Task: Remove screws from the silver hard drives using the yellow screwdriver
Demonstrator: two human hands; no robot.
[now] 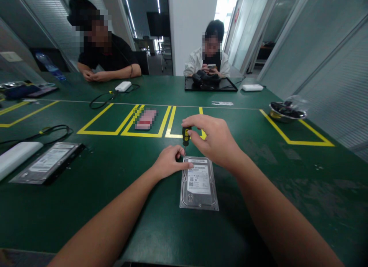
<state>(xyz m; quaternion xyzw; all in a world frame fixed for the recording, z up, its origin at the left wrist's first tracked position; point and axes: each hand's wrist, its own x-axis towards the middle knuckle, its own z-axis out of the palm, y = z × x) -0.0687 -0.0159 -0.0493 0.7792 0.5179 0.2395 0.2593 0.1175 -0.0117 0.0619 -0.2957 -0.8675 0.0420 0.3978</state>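
Observation:
A silver hard drive (199, 200) with a white label lies flat on the green table in front of me. My right hand (211, 133) grips the black and yellow handle of a screwdriver (186, 136) from above. The screwdriver stands upright, its thin shaft reaching down to the drive's far left corner. At that same corner my left hand (169, 161) holds the drive, thumb stretched over the label and fingers curled by the edge near the shaft. The screwdriver's very tip is too small to make out.
Another hard drive (51, 163) lies at left beside a white power bank (20, 156) and black cable. Yellow tape outlines mark the table, one around a phone (146, 119). A metal bowl (287, 112) stands right; a black tray (211, 89) lies farther back. Two people sit opposite.

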